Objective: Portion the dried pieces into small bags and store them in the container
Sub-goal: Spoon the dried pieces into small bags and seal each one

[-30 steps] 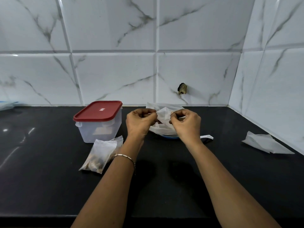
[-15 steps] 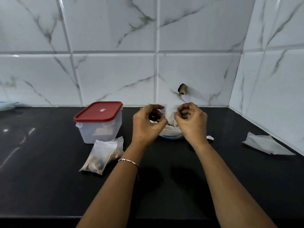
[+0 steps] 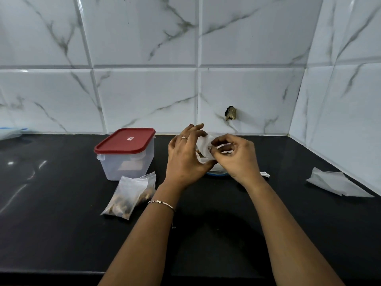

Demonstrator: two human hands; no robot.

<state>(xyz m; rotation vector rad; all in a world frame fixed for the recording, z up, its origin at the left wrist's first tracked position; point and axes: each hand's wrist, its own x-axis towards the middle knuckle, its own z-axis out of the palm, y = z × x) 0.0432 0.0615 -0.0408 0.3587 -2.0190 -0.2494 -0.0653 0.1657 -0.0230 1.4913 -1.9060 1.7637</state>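
Note:
Above the middle of the black counter, both my hands hold a small clear bag [image 3: 203, 145]. My left hand [image 3: 185, 157] wraps round its left side with the upper fingers spread. My right hand [image 3: 237, 156] pinches the bag's top edge from the right. A little brown shows inside the bag. Below the hands peeks the rim of a blue dish [image 3: 216, 173], mostly hidden. A filled small bag [image 3: 129, 194] of dried brown pieces lies flat at the left. Behind it stands the clear plastic container [image 3: 127, 159] with its red lid [image 3: 125, 141] closed.
Empty clear bags [image 3: 336, 184] lie at the right by the side wall. A white scrap [image 3: 265, 174] lies beside my right wrist. Tiled walls close the back and right. The counter's front edge [image 3: 51, 272] runs along the bottom. A blue-edged bag [image 3: 10, 132] shows at far left.
Both hands lifted the bag slightly and drew closer together. My left hand went from pinching the bag's edge to wrapping its side, fingers spreading; my right keeps pinching the top.

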